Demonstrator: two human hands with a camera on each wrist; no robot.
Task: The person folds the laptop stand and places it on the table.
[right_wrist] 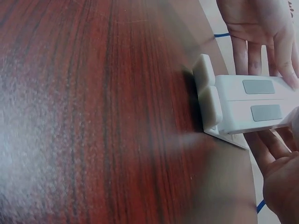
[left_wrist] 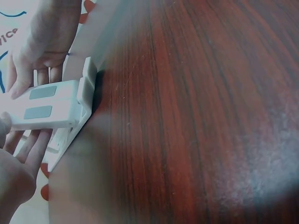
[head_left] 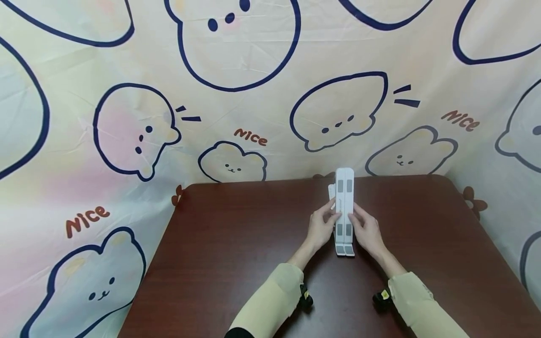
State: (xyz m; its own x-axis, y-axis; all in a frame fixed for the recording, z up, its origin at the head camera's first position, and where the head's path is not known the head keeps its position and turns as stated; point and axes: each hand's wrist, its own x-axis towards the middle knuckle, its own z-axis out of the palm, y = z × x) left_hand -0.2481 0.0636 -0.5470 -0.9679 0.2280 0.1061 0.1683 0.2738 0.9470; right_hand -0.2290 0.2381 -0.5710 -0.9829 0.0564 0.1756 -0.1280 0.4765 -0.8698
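A white folding laptop stand (head_left: pixel 344 197) with grey pads, its two long arms side by side, stands near the table's far edge, right of centre. My left hand (head_left: pixel 320 228) holds its left side, with thumb on the face and fingers behind. The right hand (head_left: pixel 368 233) grips the opposite side in the same way. At the near end, small flipped-up lips (right_wrist: pixel 209 93) rest close to the tabletop. In the left wrist view, a thin white strut (left_wrist: pixel 67 137) slants below the arms (left_wrist: pixel 51 102). Some fingertips are hidden behind the stand.
The dark brown wooden table (head_left: pixel 236 244) has rounded far corners. Behind and beside it hangs a pale cloth (head_left: pixel 253 108) printed with cartoon bears. Black wrist cameras (head_left: pixel 382 300) sit under the light green sleeves (head_left: pixel 270 295).
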